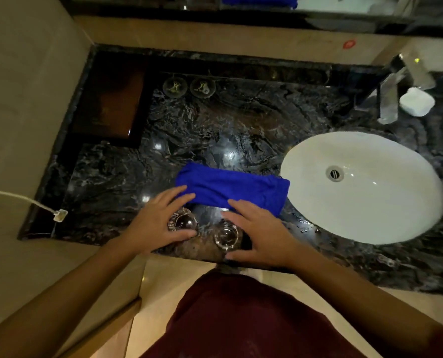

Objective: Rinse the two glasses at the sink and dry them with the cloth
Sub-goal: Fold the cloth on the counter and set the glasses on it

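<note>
Two clear glasses stand upright near the front edge of the black marble counter. The left glass sits between the thumb and fingers of my left hand. Likewise the right glass sits between the thumb and fingers of my right hand. Both hands curve loosely around their glasses with fingers spread, and no firm grip shows. A folded blue cloth lies just behind the glasses, with my fingertips over its near edge. The white oval sink is at the right, its basin dry-looking.
A chrome tap and a white soap dish stand behind the sink. A dark wooden tray and two round coasters sit at the back left. A white cable with a plug lies at the counter's left corner.
</note>
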### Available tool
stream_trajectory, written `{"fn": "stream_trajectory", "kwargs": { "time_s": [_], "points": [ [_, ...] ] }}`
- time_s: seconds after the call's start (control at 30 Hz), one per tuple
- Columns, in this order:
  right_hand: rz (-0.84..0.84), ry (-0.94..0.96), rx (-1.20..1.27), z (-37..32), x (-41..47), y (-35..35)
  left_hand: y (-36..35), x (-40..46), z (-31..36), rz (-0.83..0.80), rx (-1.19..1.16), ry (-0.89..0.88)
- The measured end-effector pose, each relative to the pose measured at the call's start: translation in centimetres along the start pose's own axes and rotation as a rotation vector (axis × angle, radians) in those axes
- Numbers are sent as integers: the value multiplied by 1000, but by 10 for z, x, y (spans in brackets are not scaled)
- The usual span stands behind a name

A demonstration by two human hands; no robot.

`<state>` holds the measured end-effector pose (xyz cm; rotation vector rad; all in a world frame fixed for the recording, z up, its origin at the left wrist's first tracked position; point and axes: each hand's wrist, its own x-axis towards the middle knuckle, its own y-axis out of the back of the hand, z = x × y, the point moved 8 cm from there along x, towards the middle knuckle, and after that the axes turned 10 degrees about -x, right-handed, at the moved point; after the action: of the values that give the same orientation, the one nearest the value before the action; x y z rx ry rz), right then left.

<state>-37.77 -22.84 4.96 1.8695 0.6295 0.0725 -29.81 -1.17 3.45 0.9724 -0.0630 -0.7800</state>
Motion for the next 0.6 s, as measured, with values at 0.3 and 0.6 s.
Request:
{"fn": "stream_trajectory", "kwargs": {
  "time_s": [0.3, 0.6],
  "points": [
    [-105, -58, -214, -14, -1, -22, -31, -24, -2, 23, 105, 100],
    [95, -237, 179, -15, -12, -25, -28, -23, 10, 179, -55, 192]
  ]
}}
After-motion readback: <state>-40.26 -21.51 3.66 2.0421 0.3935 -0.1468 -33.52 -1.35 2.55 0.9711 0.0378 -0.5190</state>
